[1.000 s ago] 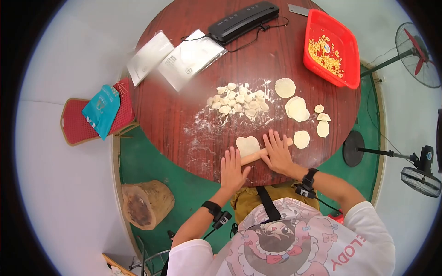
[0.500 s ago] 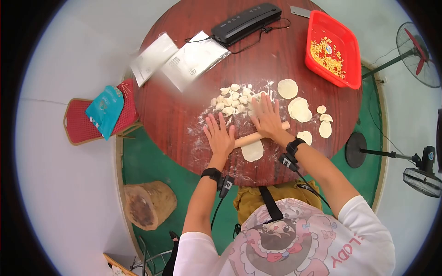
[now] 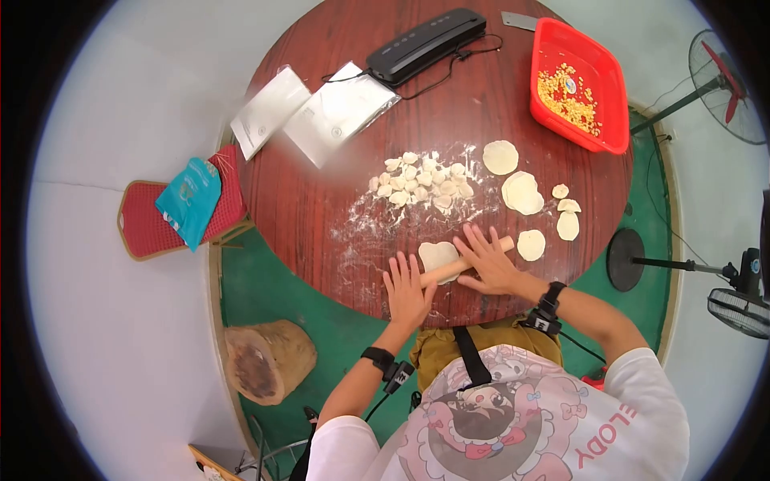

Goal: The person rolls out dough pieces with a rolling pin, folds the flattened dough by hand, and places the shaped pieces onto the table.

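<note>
Both palms rest on a wooden rolling pin (image 3: pixel 446 272) near the table's front edge. My left hand (image 3: pixel 409 293) lies over its left end, fingers outstretched. My right hand (image 3: pixel 492 266) presses on it near the right end, also flat with fingers spread. Beneath the pin is a flattened dough wrapper (image 3: pixel 435 255), mostly showing on the far side. Beyond my hands, a heap of small dough pieces (image 3: pixel 421 181) sits on floury wood. To the right are a round wrapper (image 3: pixel 501 157), an overlapping stack of wrappers (image 3: pixel 522 193) and another wrapper (image 3: pixel 531 245) close to my right hand.
The round wooden table (image 3: pixel 321 248) also holds a red basin (image 3: pixel 622 104) with yellow bits, a black corded appliance (image 3: pixel 429 44), a metal blade (image 3: pixel 520 21) and white packets (image 3: pixel 337 112). Around it stand a red chair (image 3: pixel 144 216), a log stump (image 3: pixel 269 361) and fans (image 3: pixel 738 313).
My hands and the rolling pin have moved back toward my body. More of the wrapper now shows beyond the pin, and the dough heap is fully uncovered.
</note>
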A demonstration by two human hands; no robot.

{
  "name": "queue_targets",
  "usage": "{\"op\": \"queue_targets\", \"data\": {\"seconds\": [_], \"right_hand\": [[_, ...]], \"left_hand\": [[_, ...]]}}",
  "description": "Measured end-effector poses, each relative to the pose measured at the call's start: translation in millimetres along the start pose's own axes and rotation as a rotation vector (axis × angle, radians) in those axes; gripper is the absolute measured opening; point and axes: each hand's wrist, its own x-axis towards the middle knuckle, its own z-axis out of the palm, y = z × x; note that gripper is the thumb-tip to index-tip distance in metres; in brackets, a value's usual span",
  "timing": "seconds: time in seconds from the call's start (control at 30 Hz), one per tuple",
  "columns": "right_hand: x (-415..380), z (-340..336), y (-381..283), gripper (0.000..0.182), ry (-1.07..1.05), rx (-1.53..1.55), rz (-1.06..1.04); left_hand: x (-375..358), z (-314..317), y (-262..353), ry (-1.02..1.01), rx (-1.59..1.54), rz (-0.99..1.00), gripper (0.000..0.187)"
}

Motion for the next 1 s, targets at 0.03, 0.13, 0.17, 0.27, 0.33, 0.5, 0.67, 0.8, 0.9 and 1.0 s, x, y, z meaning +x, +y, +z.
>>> {"op": "queue_targets", "data": {"seconds": [0.03, 0.13, 0.17, 0.27, 0.33, 0.5, 0.67, 0.8, 0.9, 1.0], "right_hand": [[-8.2, -1.0, -0.4, 0.072, -0.007, -0.003, -0.041], [-20.0, 6.8, 2.4, 0.066, -0.031, -0.166, -0.100], [-22.5, 10.8, 1.2, 0.052, 0.057, -0.156, -0.095], [-15.3, 8.7, -3.9, 0.039, 0.035, -0.337, -0.117], [-14.8, 8.1, -3.6, 0.035, 0.055, -0.325, -0.126], [-26.5, 5.2, 0.1, 0.030, 0.103, -0.353, -0.164], [-65.9, -18.5, 1.1, 0.028, 0.107, -0.204, -0.095], [-96.8, -38.7, -1.6, 0.032, 0.092, -0.124, 0.071], [-117.1, -49.3, -3.3, 0.034, 0.110, -0.030, 0.184], [-134.0, -52.3, -4.0, 0.034, 0.191, 0.031, 0.250]], "left_hand": [[-6.3, -0.4, 1.1, -0.022, -0.034, 0.027, 0.069], [-13.7, -2.9, 4.6, -0.041, -0.056, 0.027, 0.070], [-11.5, -3.2, 3.0, -0.043, -0.051, 0.034, 0.070], [4.9, -11.1, -8.3, 0.060, -0.300, 0.014, 0.063], [23.7, -25.7, -11.1, 0.038, -0.526, -0.197, 0.051], [58.6, -23.3, -15.5, 0.082, -0.238, -0.049, 0.037], [72.2, -12.0, -5.0, 0.069, -0.147, -0.026, 0.020], [73.7, -7.8, -3.8, -0.010, -0.215, -0.115, 0.013], [70.0, -7.3, 0.3, 0.102, -0.185, -0.104, 0.011], [63.6, -10.0, 7.4, 0.184, -0.277, 0.051, 0.010]]}}
